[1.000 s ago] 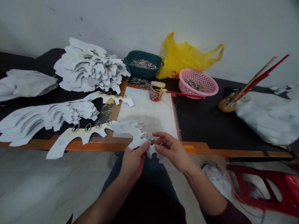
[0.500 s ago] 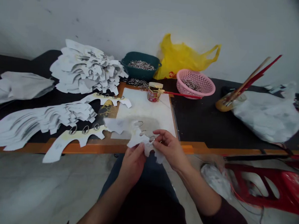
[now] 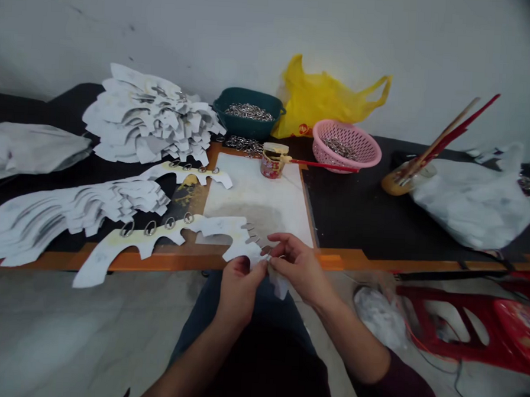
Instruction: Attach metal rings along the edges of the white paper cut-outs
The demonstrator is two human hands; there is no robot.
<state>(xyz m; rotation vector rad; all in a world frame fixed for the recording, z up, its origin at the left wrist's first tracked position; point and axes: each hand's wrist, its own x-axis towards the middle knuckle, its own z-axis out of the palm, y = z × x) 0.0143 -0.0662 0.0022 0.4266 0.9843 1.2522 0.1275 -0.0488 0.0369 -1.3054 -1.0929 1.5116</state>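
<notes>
A white scalloped strip [image 3: 230,227] with yellowish residue along its upper edge is pinched by my left hand [image 3: 240,286], thumb on top. My right hand [image 3: 300,271] has its thumb and index finger closed on a metal ring at the strip's right part, whose end hangs over the table edge. More metal rings stand edge-on along the same strip. To the left lies another scalloped strip [image 3: 106,250] carrying several oval metal rings. Behind it, a similar ringed strip [image 3: 224,177] rests beside a stack of plain white strips [image 3: 64,211].
A red-patterned tub [image 3: 272,168] with a red-handled brush across it stands on a white sheet [image 3: 256,189]. Behind are a green basket [image 3: 237,125] and a pink basket [image 3: 365,149] of rings, and a yellow bag [image 3: 323,101]. A red stool [image 3: 453,333] is at right.
The held strip has tilted, so its rings now appear edge-on and its right end droops lower. My right fingers have closed in on the ring, nearer my left thumb.
</notes>
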